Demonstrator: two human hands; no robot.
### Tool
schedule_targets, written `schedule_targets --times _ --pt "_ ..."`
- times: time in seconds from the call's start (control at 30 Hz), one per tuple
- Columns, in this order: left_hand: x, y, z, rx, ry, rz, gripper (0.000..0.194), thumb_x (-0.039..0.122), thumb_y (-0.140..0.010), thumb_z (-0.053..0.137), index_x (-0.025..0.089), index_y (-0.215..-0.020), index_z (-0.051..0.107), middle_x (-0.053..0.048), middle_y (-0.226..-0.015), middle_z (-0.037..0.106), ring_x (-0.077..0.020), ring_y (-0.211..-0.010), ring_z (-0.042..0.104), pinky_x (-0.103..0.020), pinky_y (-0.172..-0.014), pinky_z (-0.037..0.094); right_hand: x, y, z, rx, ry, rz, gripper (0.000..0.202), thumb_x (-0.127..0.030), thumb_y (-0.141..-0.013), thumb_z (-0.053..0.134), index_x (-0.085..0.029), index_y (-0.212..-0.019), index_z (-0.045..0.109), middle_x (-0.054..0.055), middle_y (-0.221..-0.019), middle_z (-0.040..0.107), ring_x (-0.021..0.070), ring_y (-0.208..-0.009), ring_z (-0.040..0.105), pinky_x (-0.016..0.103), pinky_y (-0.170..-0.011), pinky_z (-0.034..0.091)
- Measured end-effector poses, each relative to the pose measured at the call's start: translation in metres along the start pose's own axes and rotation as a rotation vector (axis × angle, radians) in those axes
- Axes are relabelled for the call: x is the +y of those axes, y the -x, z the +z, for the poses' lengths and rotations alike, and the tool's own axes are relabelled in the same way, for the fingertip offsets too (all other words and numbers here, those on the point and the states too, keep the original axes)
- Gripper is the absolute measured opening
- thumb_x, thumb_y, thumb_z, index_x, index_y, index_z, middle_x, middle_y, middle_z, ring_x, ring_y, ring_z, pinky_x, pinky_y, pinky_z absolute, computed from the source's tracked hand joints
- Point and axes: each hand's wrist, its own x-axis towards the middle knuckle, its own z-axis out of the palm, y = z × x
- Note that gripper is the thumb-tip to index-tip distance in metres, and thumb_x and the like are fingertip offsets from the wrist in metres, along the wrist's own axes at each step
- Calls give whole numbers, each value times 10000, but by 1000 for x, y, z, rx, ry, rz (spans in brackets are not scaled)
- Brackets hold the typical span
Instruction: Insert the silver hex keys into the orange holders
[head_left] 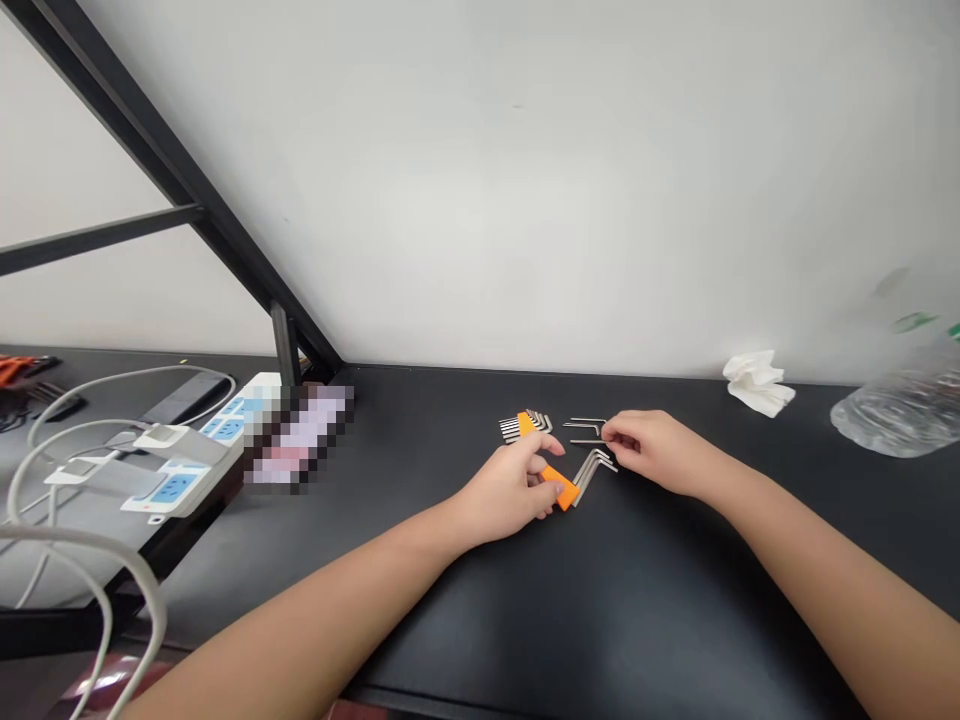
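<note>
A plain, pale grey wall point(487, 200) rises behind the black tabletop point(465, 620), meeting its far edge in a nearly straight line. Light falls softly on the wall, brighter around the middle and duller toward the upper right (there is a small faint mark near the top). The tabletop is smooth and dark, with a dim sheen toward its near edge. At the left, a black metal frame point(161, 155) slants down to the back of the tabletop, a crossbar point(97, 238) joining it; beyond lies another dark surface point(97, 365) against a pale wall.
</note>
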Motion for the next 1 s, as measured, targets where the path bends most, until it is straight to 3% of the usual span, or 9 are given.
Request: schedule_targets --times 0.13,0.33,0.53,0.67,0.77,0.93,1.0 --pt "0 0 0 -4 6 -1 347 225 -886 620 219 -1218 520 5 -795 710 -148 -653 683 -265 -633 562 8 -5 5 -1 -56 -6 249 -245 -978 487 -244 -947 734 39 -987 694 179 -826 650 320 -747 512" --pt "-1 -1 0 -9 2 -3 339 231 -891 619 225 -1213 515 8 -787 708 -153 -660 686 -271 -641 567 9 -2 10 -2 -80 -90 322 -236 -983 486 -268 -1085 790 50 -1070 696 192 -907 681 343 -813 549" --pt "2 0 0 -2 -12 -5 314 246 -904 612 228 -1204 519 5 -795 714 -151 -656 683 -273 -644 570 32 -12 11 237 23 8 260 -263 -968 517 -229 -1071 753 76 -1131 670 212 -911 678 370 -833 543" --pt "2 0 0 -2 -26 -1 317 244 -907 606 225 -1210 518 9 -775 704 -151 -650 681 -272 -642 568 36 -19 9 146 132 32 177 -184 -916 516 -222 -887 686 53 -1024 653 182 -819 639 322 -735 496" --pt "1 -1 0 -6 -30 -6 325 255 -907 610 228 -1217 516 4 -792 708 -153 -658 681 -272 -640 565 30 -19 6 93 178 150 113 -147 -846 549 -212 -776 610 37 -913 635 167 -737 596 306 -682 451" --pt "2 -1 0 -7 -33 -12 325 240 -892 611 228 -1203 518 9 -780 701 -152 -653 673 -268 -632 558 21 -21 7 155 49 182 130 -227 -899 561 -217 -955 678 51 -1026 656 176 -836 630 301 -770 475" --pt "4 -1 0 -5 -37 -16 329 233 -886 613 229 -1202 520 15 -772 692 -150 -649 671 -265 -629 556 19 -23 8 154 56 157 148 -201 -909 532 -216 -912 679 52 -1026 656 174 -843 627 300 -778 468"
